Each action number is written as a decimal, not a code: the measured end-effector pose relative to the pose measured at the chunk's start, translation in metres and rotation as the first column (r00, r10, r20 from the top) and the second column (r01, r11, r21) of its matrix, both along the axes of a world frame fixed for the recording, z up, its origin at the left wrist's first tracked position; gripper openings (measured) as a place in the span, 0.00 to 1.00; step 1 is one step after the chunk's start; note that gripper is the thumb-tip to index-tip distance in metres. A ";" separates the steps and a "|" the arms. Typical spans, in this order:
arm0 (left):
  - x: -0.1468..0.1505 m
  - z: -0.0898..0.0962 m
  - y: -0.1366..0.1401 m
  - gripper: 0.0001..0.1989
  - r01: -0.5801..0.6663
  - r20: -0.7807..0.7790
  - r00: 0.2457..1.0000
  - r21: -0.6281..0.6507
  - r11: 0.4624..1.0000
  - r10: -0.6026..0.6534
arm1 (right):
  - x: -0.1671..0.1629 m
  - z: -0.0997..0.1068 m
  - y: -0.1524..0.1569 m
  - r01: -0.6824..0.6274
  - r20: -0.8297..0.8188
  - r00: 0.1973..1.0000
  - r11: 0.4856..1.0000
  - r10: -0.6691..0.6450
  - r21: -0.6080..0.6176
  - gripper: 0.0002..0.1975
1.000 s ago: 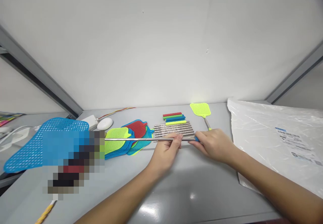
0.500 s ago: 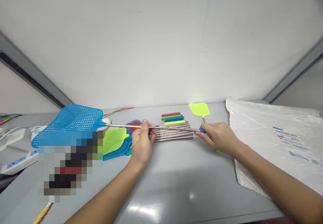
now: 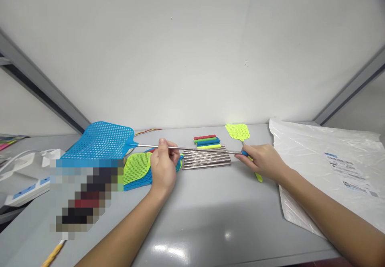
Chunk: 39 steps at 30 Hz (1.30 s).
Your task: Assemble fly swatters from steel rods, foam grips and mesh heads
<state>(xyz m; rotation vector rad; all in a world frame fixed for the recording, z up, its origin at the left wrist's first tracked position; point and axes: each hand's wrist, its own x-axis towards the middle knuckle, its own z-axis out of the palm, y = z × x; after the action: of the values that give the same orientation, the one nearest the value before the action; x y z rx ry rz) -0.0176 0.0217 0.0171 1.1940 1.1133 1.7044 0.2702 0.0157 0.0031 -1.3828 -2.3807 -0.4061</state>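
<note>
A blue fly swatter is held level over the table, its mesh head at the left. My left hand pinches the thin metal rod a short way from the head. At the rod's other end, my right hand is closed round the blue handle, which is mostly hidden. Beneath the rod lies a row of metal rods, with several coloured handles behind them. Beside my left wrist is a stack of swatter heads, partly covered by that hand.
A yellow-green fly swatter lies at the back, beyond my right hand. The white plastic package fills the table's right side. A white power strip with plugs sits at the left, near a pixelated patch and a yellow cord.
My left hand has moved left along the rod, closer to the swatter's head. The blue head has shifted right, and less rod shows between head and handle. My right hand keeps its grip.
</note>
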 end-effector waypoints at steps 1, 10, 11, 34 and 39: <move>0.000 0.000 -0.001 0.24 0.029 -0.024 0.999 -0.013 0.999 -0.030 | 0.000 0.000 0.000 0.002 0.007 1.000 1.000 -0.002 -0.004 0.22; 0.024 -0.006 -0.023 0.27 0.407 -0.264 0.864 -0.137 0.903 -0.429 | -0.022 0.001 -0.015 -0.071 0.026 0.997 0.997 0.071 0.001 0.21; 0.028 -0.008 -0.026 0.26 0.444 -0.282 0.839 -0.138 0.885 -0.465 | -0.026 0.002 -0.017 -0.087 0.026 0.996 0.996 0.087 0.007 0.21; 0.015 0.000 -0.006 0.17 0.051 0.358 0.932 0.031 0.998 -0.059 | -0.015 0.005 -0.010 0.041 -0.171 0.982 0.974 -0.081 -0.224 0.21; -0.010 0.016 0.012 0.19 -0.255 0.150 0.958 0.047 0.966 0.245 | -0.014 0.001 -0.008 0.044 -0.103 0.992 0.975 -0.068 -0.220 0.20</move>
<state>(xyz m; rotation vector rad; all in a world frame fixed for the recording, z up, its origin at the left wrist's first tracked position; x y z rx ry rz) -0.0275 0.0341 0.0330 0.9840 1.1664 1.9995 0.2566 0.0079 0.0038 -1.5273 -2.3551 -0.0816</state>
